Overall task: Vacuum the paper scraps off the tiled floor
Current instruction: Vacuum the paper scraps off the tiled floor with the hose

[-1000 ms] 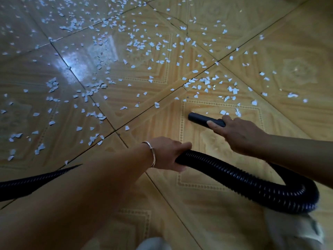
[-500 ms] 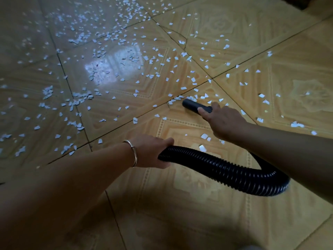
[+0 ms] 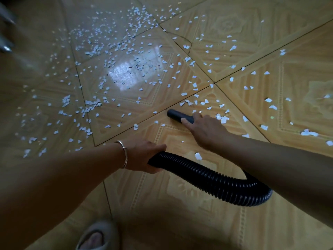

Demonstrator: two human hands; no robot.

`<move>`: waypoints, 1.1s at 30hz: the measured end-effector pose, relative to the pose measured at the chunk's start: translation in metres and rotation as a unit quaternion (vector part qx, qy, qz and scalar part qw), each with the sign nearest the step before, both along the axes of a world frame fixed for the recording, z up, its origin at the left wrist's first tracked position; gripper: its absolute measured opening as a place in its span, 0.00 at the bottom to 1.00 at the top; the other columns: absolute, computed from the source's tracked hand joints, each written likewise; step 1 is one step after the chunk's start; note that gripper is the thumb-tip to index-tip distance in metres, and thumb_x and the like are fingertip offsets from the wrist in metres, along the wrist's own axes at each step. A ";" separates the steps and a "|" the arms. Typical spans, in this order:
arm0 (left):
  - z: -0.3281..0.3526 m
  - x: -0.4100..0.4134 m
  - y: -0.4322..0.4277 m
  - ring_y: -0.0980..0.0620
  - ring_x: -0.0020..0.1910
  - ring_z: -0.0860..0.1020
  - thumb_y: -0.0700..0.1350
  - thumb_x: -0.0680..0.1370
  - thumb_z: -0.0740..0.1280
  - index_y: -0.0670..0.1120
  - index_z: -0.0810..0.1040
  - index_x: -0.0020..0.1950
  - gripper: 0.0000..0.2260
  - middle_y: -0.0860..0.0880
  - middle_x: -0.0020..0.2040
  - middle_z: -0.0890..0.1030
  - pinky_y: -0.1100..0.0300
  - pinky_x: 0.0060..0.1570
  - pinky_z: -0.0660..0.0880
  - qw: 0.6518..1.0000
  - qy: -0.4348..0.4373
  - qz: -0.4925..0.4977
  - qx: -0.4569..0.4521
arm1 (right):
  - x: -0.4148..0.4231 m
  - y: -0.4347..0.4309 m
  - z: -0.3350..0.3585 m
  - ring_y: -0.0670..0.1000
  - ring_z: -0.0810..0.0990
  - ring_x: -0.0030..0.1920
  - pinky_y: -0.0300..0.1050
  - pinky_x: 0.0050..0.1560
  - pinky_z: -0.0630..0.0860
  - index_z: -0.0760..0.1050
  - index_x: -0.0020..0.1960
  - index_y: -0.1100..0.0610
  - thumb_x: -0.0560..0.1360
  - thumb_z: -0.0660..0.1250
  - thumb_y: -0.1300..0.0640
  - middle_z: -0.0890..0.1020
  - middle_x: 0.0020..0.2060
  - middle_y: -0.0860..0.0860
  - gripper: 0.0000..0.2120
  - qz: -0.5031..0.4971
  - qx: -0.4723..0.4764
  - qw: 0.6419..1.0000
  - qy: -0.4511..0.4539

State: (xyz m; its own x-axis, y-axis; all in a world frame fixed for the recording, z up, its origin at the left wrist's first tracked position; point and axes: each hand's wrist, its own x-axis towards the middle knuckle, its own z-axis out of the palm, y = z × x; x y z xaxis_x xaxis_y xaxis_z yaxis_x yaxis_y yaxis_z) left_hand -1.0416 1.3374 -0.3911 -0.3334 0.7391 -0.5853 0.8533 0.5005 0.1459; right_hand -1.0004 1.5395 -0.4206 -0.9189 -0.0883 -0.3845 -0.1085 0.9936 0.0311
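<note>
Paper scraps: small white pieces strewn over the tiled floor. They lie thickest at upper left and centre and thinner to the right. One larger piece lies just beside the hose, between the two forearms.
View: head camera, looking down, the only view given.
Nozzle: black tube end, low at the floor beside a grout line, its mouth pointing left toward the scatter. Scraps lie just ahead of it and beside it.
Hose: black and ribbed, running from the left hand in a curve that passes under the right forearm.
Right hand: grasps the nozzle tube, forefinger laid along it.
Left hand: fingers wrapped round the hose, with a metal bangle on the wrist.
Near tile: the floor under the hose carries only a few stray pieces.
Remaining area: nearly all the visible scatter, on the tiles ahead, to the left and to the right.
Progress (judgement): early. A small near patch looks done and the bulk is left.
Lower edge: a slipper on one foot.
</note>
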 end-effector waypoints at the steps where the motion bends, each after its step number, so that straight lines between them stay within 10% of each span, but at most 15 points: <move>1: -0.004 0.000 0.000 0.48 0.45 0.78 0.58 0.75 0.64 0.48 0.67 0.57 0.17 0.49 0.49 0.79 0.55 0.43 0.75 1.000 -0.011 -0.011 0.000 | 0.006 -0.004 0.002 0.61 0.72 0.58 0.50 0.45 0.68 0.48 0.78 0.50 0.81 0.52 0.60 0.62 0.66 0.63 0.28 0.013 -0.010 1.000 -0.008; 33: -0.023 -0.044 0.013 0.50 0.41 0.76 0.58 0.75 0.64 0.50 0.64 0.52 0.15 0.50 0.45 0.79 0.57 0.41 0.73 0.995 0.022 -0.047 0.087 | -0.023 0.001 0.004 0.58 0.75 0.49 0.48 0.40 0.70 0.49 0.77 0.50 0.79 0.57 0.63 0.64 0.64 0.61 0.31 -0.103 0.066 0.992 -0.021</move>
State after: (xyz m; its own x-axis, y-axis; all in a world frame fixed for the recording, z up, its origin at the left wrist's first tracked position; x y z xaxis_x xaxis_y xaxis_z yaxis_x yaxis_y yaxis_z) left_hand -1.0855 1.3504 -0.4139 -0.2798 0.8575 -0.4318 0.9028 0.3880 0.1855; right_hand -1.0229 1.5409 -0.4167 -0.8947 0.1537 -0.4194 0.0930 0.9825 0.1616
